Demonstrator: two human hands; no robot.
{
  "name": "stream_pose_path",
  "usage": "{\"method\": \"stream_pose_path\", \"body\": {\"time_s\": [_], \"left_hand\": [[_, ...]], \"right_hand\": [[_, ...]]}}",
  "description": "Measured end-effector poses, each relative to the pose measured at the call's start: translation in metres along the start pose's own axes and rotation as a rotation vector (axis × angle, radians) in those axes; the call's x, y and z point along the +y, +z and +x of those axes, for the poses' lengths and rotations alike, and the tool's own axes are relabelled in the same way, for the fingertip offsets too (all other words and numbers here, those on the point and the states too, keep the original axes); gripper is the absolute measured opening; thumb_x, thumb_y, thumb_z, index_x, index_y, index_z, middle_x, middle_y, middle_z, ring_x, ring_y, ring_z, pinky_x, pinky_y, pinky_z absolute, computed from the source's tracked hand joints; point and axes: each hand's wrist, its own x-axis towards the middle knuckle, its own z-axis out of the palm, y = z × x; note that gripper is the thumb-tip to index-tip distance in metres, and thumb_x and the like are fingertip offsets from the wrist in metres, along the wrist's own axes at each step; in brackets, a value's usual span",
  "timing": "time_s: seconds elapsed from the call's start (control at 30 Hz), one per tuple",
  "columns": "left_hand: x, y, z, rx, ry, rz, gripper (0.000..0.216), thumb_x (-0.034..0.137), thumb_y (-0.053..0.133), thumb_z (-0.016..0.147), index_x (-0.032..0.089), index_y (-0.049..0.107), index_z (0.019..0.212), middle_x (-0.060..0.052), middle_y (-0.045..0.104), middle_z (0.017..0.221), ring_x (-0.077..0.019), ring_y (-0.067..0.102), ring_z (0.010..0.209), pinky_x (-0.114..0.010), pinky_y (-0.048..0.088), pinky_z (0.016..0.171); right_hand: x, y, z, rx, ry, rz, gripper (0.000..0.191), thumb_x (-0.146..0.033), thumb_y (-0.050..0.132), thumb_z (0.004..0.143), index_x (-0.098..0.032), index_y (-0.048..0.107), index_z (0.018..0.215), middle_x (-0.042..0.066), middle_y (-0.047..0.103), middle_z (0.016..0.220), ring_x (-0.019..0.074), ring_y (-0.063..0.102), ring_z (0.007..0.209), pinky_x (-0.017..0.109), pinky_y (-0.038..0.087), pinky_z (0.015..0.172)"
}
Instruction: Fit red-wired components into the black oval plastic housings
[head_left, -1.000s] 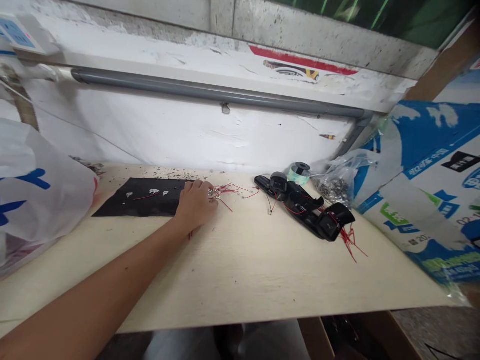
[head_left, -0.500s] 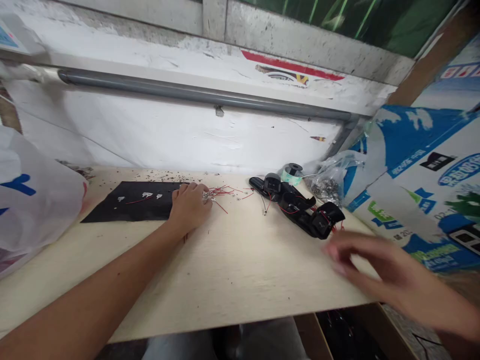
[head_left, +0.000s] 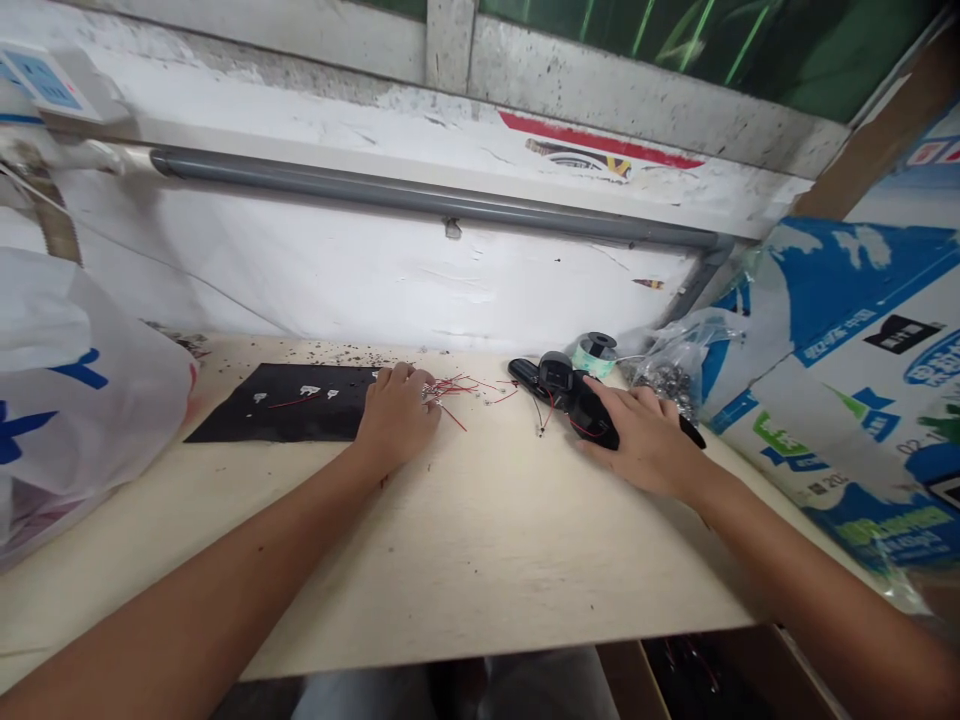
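My left hand [head_left: 396, 418] rests on the pale wooden tabletop [head_left: 480, 560], curled at the right edge of a black mat [head_left: 277, 405]. Its fingertips meet a tangle of thin red wires with small silver ends [head_left: 454, 392]; whether they pinch anything I cannot tell. My right hand [head_left: 645, 440] lies over a long black plastic housing [head_left: 556, 374], its thumb and fingers around the middle. Most of the housing is hidden under that hand, with only its near end and a tip [head_left: 694, 432] showing. Short red wires run from it.
A small tape spool [head_left: 596, 355] and a clear bag of metal bits [head_left: 670, 380] stand at the table's back. A white plastic bag [head_left: 82, 400] bulges at the left, and a blue-printed sack [head_left: 847, 420] leans at the right. A grey pipe [head_left: 427, 197] runs along the white wall.
My right hand has come in from the right and now lies over the black housing. My left hand stays at the red wires, and the view has shifted slightly.
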Motion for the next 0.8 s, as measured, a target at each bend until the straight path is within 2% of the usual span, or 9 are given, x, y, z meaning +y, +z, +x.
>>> {"method": "stream_pose_path", "body": {"time_s": [0.13, 0.27, 0.4, 0.5, 0.6, 0.7, 0.8], "left_hand": [[-0.001, 0.002, 0.000, 0.034, 0.041, -0.025, 0.031, 0.021, 0.054, 0.085, 0.018, 0.065, 0.114, -0.013, 0.058, 0.119, -0.0339, 0.050, 0.114, -0.048, 0.041, 0.102], [0.000, 0.003, -0.001, 0.078, 0.100, -0.077, 0.027, 0.019, 0.054, 0.086, 0.017, 0.065, 0.111, -0.012, 0.058, 0.115, -0.0321, 0.050, 0.111, -0.048, 0.040, 0.102], [0.006, 0.002, -0.003, 0.087, 0.233, -0.234, 0.025, 0.016, 0.054, 0.085, 0.018, 0.065, 0.108, -0.010, 0.057, 0.110, -0.0291, 0.049, 0.108, -0.047, 0.041, 0.101], [0.012, -0.001, -0.005, 0.082, 0.294, -0.374, 0.023, 0.016, 0.053, 0.087, 0.019, 0.064, 0.107, -0.009, 0.058, 0.108, -0.0273, 0.050, 0.106, -0.046, 0.042, 0.099], [0.018, -0.007, -0.006, 0.091, 0.295, -0.496, 0.022, 0.018, 0.051, 0.091, 0.018, 0.062, 0.110, -0.008, 0.059, 0.106, -0.0258, 0.053, 0.105, -0.046, 0.043, 0.097], [0.021, -0.012, -0.007, 0.056, 0.271, -0.623, 0.019, 0.021, 0.049, 0.094, 0.019, 0.061, 0.109, -0.008, 0.061, 0.105, -0.0237, 0.055, 0.102, -0.042, 0.046, 0.092], [0.020, -0.013, -0.007, 0.055, 0.277, -0.628, 0.018, 0.025, 0.048, 0.096, 0.019, 0.062, 0.106, -0.008, 0.061, 0.105, -0.0239, 0.057, 0.102, -0.042, 0.046, 0.093]], "right_hand": [[0.000, 0.003, -0.002, 0.047, -0.017, -0.024, 0.069, -0.055, 0.052, 0.091, -0.026, 0.037, 0.152, 0.013, 0.062, 0.135, 0.0412, 0.048, 0.120, 0.059, 0.037, 0.095], [-0.007, -0.003, -0.011, 0.183, -0.082, -0.044, 0.059, -0.050, 0.058, 0.088, -0.023, 0.053, 0.141, 0.013, 0.065, 0.127, 0.0400, 0.054, 0.116, 0.058, 0.038, 0.095], [-0.024, -0.024, -0.019, 0.308, -0.200, 0.077, 0.061, -0.044, 0.061, 0.087, -0.022, 0.052, 0.143, 0.014, 0.064, 0.124, 0.0353, 0.061, 0.110, 0.051, 0.044, 0.094], [-0.044, -0.043, -0.017, 0.291, -0.327, 0.143, 0.064, -0.037, 0.063, 0.087, -0.023, 0.048, 0.147, 0.013, 0.061, 0.123, 0.0314, 0.062, 0.107, 0.045, 0.048, 0.093], [-0.067, -0.056, -0.006, 0.249, -0.468, 0.110, 0.062, -0.027, 0.063, 0.084, -0.026, 0.052, 0.145, 0.012, 0.058, 0.126, 0.0313, 0.059, 0.114, 0.048, 0.044, 0.100], [-0.086, -0.057, 0.011, 0.201, -0.568, 0.110, 0.063, -0.021, 0.063, 0.082, -0.029, 0.052, 0.144, 0.010, 0.057, 0.129, 0.0310, 0.056, 0.117, 0.050, 0.041, 0.103], [-0.097, -0.047, 0.029, 0.159, -0.583, 0.123, 0.066, -0.020, 0.063, 0.083, -0.029, 0.049, 0.146, 0.011, 0.055, 0.133, 0.0300, 0.058, 0.113, 0.047, 0.044, 0.097]]}}
